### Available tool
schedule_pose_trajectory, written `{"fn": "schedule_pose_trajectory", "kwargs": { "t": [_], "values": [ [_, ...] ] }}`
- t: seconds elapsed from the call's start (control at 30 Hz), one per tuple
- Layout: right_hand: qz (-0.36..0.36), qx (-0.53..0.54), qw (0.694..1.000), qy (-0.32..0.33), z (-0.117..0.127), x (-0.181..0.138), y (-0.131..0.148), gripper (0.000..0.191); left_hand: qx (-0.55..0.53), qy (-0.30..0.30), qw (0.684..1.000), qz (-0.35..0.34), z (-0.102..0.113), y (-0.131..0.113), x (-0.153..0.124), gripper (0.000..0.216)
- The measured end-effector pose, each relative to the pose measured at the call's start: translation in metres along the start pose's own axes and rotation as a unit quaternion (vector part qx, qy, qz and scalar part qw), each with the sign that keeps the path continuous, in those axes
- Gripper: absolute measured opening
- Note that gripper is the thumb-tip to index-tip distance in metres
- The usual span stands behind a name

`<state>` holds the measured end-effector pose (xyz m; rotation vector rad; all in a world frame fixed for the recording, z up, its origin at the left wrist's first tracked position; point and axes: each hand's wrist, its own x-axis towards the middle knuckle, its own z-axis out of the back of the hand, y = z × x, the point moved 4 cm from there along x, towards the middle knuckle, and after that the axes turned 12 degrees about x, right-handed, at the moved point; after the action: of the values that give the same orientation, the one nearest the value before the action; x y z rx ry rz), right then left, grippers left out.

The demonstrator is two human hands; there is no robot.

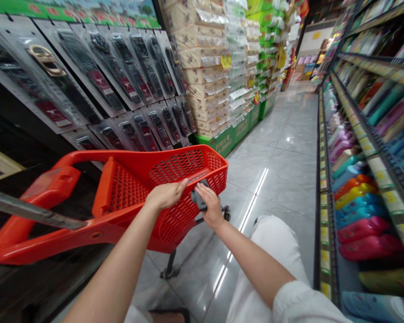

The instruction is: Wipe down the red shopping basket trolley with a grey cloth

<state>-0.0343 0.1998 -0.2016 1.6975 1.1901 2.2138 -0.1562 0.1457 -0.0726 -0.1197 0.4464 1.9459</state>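
Observation:
A red plastic shopping cart with mesh walls stands tilted in front of me in a shop aisle. My left hand lies on the cart's near rim, fingers curled over the edge. My right hand is closed round a dark grey handle piece on the same rim, just right of the left hand. The basket looks bare inside. My white-clad knee shows below the right forearm.
A wall of hanging packaged goods runs along the left. Stacked boxes on green bases stand further on. Shelves of colourful slippers line the right. A grey tiled floor runs down the aisle.

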Motion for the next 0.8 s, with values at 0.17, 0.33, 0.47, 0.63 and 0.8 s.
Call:
{"fn": "schedule_pose_trajectory", "kwargs": {
  "t": [0.17, 0.33, 0.47, 0.63, 0.8],
  "values": [
    [-0.228, 0.145, 0.910, -0.313, 0.031, -0.021, -0.053, 0.033, 0.003, 0.002, 1.000, 0.009, 0.002, 0.000, -0.002, 0.088],
    [-0.367, 0.210, 0.730, -0.537, 0.069, -0.028, -0.110, 0.034, 0.006, -0.004, 1.000, 0.010, 0.003, 0.000, -0.003, 0.086],
    [-0.295, 0.195, 0.788, -0.504, 0.086, 0.002, -0.120, 0.038, 0.010, -0.001, 1.000, 0.011, 0.002, 0.000, -0.005, 0.086],
    [-0.342, 0.136, 0.854, -0.367, 0.064, -0.009, -0.133, 0.025, 0.014, 0.000, 1.000, 0.013, 0.002, 0.001, -0.004, 0.084],
    [-0.388, 0.105, 0.832, -0.381, 0.064, -0.022, -0.145, 0.016, 0.016, 0.001, 1.000, 0.010, 0.002, 0.000, -0.002, 0.083]
  ]
}}
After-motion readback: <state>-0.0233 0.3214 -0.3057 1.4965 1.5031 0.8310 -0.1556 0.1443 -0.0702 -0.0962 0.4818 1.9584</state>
